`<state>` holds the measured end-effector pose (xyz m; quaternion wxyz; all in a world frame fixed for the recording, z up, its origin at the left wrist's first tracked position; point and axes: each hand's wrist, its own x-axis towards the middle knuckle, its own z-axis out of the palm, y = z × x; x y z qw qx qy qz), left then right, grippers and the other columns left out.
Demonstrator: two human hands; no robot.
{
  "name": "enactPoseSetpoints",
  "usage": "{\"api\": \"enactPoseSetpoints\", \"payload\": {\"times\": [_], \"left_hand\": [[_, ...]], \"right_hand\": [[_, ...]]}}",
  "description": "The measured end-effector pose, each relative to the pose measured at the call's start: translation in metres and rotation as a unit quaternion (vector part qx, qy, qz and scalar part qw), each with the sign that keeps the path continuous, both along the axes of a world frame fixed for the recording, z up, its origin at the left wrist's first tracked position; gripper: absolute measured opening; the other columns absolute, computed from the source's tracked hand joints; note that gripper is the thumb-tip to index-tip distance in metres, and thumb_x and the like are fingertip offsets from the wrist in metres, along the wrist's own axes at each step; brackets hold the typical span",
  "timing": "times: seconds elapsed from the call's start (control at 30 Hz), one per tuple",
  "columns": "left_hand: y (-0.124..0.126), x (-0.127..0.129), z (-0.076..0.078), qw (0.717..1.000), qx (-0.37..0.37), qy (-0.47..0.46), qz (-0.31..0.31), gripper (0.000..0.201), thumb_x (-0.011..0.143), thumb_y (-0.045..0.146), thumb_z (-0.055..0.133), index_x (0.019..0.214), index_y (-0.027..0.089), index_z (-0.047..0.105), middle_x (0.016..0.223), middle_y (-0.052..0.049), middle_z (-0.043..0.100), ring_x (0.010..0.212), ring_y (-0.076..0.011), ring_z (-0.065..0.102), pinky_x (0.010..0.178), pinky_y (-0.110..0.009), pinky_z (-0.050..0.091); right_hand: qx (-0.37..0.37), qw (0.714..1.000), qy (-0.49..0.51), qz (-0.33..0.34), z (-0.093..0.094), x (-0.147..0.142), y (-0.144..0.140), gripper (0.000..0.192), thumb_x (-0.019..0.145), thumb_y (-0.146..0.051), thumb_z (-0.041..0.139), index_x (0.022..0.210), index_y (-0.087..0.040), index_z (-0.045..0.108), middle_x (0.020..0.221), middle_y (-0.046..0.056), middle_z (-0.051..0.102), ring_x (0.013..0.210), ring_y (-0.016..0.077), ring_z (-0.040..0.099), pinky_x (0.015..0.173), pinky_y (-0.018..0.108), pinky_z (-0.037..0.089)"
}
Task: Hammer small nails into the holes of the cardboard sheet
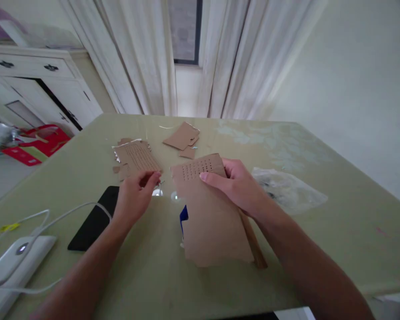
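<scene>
My right hand grips a piece of brown cardboard by its upper right edge, the thumb lying on its face. Rows of small holes run across the top of this piece, and its lower edge is ragged. Something blue shows from behind its left side. My left hand is closed in a pinch beside a second, torn cardboard piece covered with rows of holes. A thin, pin-like bit shows by those fingertips, too small to make out.
Other cardboard scraps lie toward the far edge of the table. A clear plastic bag with small dark things is at right. On the left are a black flat object, a white power strip and white cables.
</scene>
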<state>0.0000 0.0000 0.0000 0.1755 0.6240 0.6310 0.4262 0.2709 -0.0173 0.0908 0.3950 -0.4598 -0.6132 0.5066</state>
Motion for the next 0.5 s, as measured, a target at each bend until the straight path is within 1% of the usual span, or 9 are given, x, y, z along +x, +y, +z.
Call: {"api": "enactPoseSetpoints", "payload": {"times": [0.03, 0.07, 0.1, 0.17, 0.23, 0.4, 0.5], "left_hand": [[0.003, -0.004, -0.001, 0.996, -0.062, 0.069, -0.005, 0.029, 0.096, 0.048, 0.067, 0.09, 0.022, 0.08, 0.081, -0.006, 0.082, 0.076, -0.0265, 0.076, 0.069, -0.036, 0.055], [0.005, -0.007, -0.002, 0.985, -0.111, 0.133, -0.005, 0.03, 0.095, 0.048, 0.066, 0.09, 0.023, 0.081, 0.083, -0.007, 0.082, 0.078, -0.0297, 0.076, 0.069, -0.038, 0.053], [0.005, -0.008, -0.002, 0.972, -0.142, 0.185, 0.001, 0.031, 0.096, 0.048, 0.064, 0.092, 0.024, 0.082, 0.086, -0.009, 0.083, 0.081, -0.0324, 0.077, 0.07, -0.04, 0.052], [0.005, -0.006, -0.003, 0.954, -0.171, 0.248, 0.004, 0.032, 0.098, 0.047, 0.06, 0.097, 0.024, 0.082, 0.095, -0.01, 0.085, 0.089, -0.0357, 0.078, 0.074, -0.041, 0.051], [0.002, -0.002, -0.004, 0.948, -0.175, 0.267, -0.008, 0.031, 0.099, 0.044, 0.058, 0.099, 0.023, 0.082, 0.098, -0.011, 0.085, 0.091, -0.0359, 0.078, 0.075, -0.042, 0.051], [-0.001, 0.006, -0.008, 0.948, -0.142, 0.285, -0.018, 0.025, 0.098, 0.034, 0.057, 0.098, 0.023, 0.079, 0.092, -0.011, 0.083, 0.084, -0.0335, 0.076, 0.073, -0.041, 0.051], [-0.001, 0.005, -0.014, 0.946, -0.116, 0.3, -0.03, 0.024, 0.099, 0.033, 0.056, 0.097, 0.021, 0.076, 0.096, -0.013, 0.08, 0.09, -0.0342, 0.075, 0.077, -0.042, 0.053]], "right_hand": [[-0.002, 1.0, 0.014, -0.006, 0.001, 0.003, 0.001, 0.027, 0.089, -0.04, 0.08, 0.101, -0.017, 0.079, 0.096, 0.006, 0.079, 0.081, 0.0203, 0.069, 0.068, 0.029, 0.052], [-0.002, 1.0, 0.02, -0.011, 0.002, 0.004, 0.002, 0.027, 0.089, -0.04, 0.081, 0.101, -0.017, 0.079, 0.096, 0.006, 0.08, 0.081, 0.0204, 0.069, 0.068, 0.029, 0.052], [-0.001, 1.0, 0.021, -0.014, 0.002, 0.005, 0.002, 0.027, 0.089, -0.041, 0.081, 0.101, -0.017, 0.079, 0.096, 0.006, 0.08, 0.081, 0.0206, 0.069, 0.068, 0.029, 0.053], [0.003, 1.0, 0.018, -0.013, 0.003, 0.005, 0.001, 0.026, 0.089, -0.041, 0.081, 0.099, -0.017, 0.08, 0.096, 0.007, 0.08, 0.081, 0.0211, 0.07, 0.068, 0.03, 0.053], [0.007, 1.0, 0.016, -0.003, 0.003, 0.004, 0.0, 0.026, 0.089, -0.04, 0.08, 0.099, -0.017, 0.08, 0.096, 0.007, 0.081, 0.082, 0.0213, 0.07, 0.068, 0.03, 0.053], [0.014, 1.0, 0.014, 0.009, 0.002, 0.001, -0.002, 0.026, 0.09, -0.04, 0.079, 0.101, -0.016, 0.079, 0.096, 0.007, 0.08, 0.083, 0.0217, 0.071, 0.069, 0.03, 0.054], [0.018, 1.0, 0.011, 0.011, 0.002, 0.001, -0.002, 0.025, 0.091, -0.04, 0.079, 0.1, -0.016, 0.079, 0.093, 0.006, 0.079, 0.082, 0.0209, 0.07, 0.07, 0.03, 0.053]]}}
